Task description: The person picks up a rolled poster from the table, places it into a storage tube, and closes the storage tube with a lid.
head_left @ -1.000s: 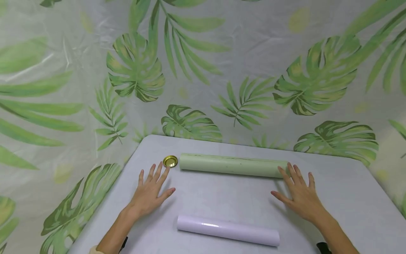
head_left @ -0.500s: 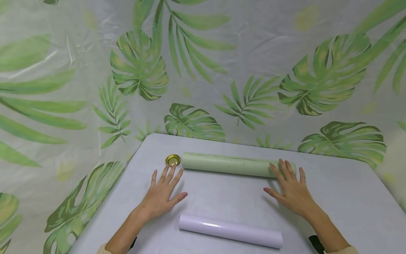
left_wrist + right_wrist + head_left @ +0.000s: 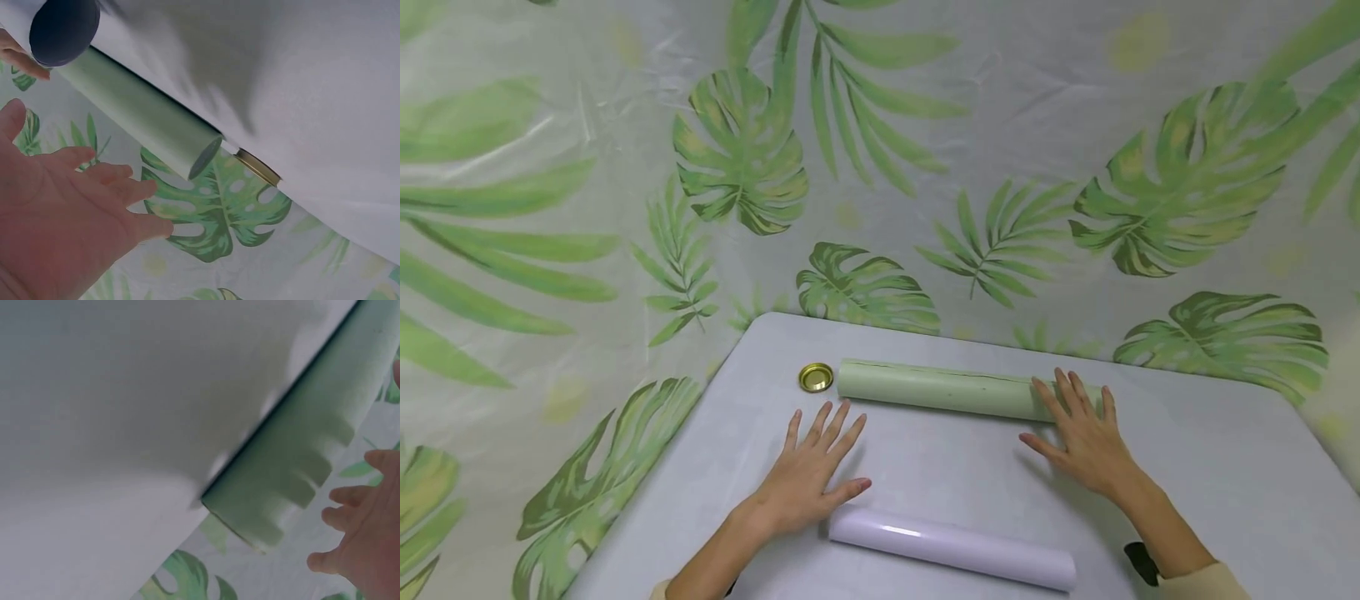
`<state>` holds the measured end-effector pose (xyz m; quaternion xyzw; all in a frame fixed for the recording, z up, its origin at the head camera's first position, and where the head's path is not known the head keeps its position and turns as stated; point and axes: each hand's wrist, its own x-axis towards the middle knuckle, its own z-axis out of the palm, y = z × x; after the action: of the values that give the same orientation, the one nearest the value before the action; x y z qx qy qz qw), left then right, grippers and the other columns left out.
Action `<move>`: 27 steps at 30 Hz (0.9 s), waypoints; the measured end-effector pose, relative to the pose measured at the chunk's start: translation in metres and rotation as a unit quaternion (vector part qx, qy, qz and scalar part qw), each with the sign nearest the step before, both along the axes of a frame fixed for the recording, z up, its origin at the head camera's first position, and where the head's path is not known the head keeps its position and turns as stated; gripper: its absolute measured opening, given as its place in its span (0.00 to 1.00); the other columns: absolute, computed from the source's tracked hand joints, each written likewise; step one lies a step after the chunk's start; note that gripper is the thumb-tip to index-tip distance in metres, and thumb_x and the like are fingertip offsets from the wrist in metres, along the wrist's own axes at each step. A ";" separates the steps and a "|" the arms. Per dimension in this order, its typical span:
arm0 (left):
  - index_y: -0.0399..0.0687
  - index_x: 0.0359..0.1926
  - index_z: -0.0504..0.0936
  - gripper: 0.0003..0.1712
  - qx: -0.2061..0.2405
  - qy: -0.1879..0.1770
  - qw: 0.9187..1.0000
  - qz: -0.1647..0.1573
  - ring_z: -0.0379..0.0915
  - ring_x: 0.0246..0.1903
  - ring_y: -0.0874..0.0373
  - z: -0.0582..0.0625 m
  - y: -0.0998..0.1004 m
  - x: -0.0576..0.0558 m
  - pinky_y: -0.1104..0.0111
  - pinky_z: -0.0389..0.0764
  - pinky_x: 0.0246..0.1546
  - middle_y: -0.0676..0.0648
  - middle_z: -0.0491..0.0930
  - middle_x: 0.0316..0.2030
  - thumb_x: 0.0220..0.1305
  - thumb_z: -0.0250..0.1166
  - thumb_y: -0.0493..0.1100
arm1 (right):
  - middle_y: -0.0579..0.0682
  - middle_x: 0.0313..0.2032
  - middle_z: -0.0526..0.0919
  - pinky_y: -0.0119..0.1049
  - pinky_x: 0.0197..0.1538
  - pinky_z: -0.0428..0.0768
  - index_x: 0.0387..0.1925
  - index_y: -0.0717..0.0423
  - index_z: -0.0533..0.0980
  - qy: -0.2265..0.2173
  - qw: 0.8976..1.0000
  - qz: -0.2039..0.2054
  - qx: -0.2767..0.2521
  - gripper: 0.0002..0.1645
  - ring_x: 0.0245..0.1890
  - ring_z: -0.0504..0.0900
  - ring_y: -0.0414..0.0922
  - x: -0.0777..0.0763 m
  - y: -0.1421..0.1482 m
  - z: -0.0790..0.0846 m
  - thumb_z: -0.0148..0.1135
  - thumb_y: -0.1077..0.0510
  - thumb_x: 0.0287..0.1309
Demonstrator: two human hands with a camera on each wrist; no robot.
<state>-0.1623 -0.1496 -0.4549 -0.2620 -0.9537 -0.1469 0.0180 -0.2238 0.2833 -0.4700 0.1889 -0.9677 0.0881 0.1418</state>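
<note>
- Right hand (image 3: pixel 1086 437): fingers spread, gripping nothing, above the right end of the green roll (image 3: pixel 947 390). Finger shadows on the roll in the right wrist view indicated a gap.
- Left hand (image 3: pixel 808 483): fingers extended and apart, holding nothing, between the green roll's left end and the lilac tube (image 3: pixel 955 550).
- Green roll: lying on its side near the far edge of the table; in my judgement, laid flat because its long, narrow form would stand poorly.
- Lilac tube: on its side nearer the person, roughly parallel to the green roll and well apart, a spacing that probably kept both reachable.
- Gold-coloured round lid or dish (image 3: pixel 816 377): flat, just beyond the green roll's left end; its low shape presumably kept it stable.
- Surface: pale table (image 3: pixel 1210 467) with rounded corners, taking soft hand shadows.
- Room: glossy leaf-print sheeting (image 3: pixel 1000 108), creased in places, hung behind the table.
</note>
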 end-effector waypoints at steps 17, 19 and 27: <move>0.56 0.84 0.47 0.48 0.010 -0.020 0.997 -0.069 0.36 0.83 0.40 -0.001 0.024 0.024 0.32 0.38 0.77 0.44 0.41 0.84 0.75 0.49 0.72 | 0.71 0.78 0.53 0.80 0.71 0.43 0.81 0.50 0.54 -0.029 1.000 -0.009 0.007 0.55 0.79 0.50 0.69 -0.026 -0.015 -0.005 0.62 0.30 0.64; 0.56 0.84 0.47 0.48 0.001 -0.015 0.997 -0.078 0.37 0.83 0.39 -0.002 0.028 0.027 0.32 0.40 0.77 0.44 0.42 0.84 0.75 0.47 0.73 | 0.71 0.78 0.53 0.80 0.71 0.42 0.81 0.50 0.54 -0.030 0.999 -0.011 0.005 0.55 0.79 0.49 0.70 -0.028 -0.015 -0.007 0.63 0.31 0.64; 0.55 0.84 0.50 0.48 -0.049 0.030 0.991 -0.117 0.47 0.81 0.39 -0.012 0.041 0.038 0.33 0.52 0.74 0.42 0.49 0.83 0.75 0.47 0.73 | 0.71 0.79 0.52 0.81 0.71 0.41 0.81 0.48 0.56 -0.025 1.000 -0.006 0.009 0.53 0.79 0.48 0.70 -0.038 -0.017 -0.010 0.63 0.31 0.64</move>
<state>-0.1245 -0.1083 -0.4664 -0.3770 -0.9214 -0.0930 0.0168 -0.2619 0.2665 -0.4796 0.1818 -0.9729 0.0828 0.1164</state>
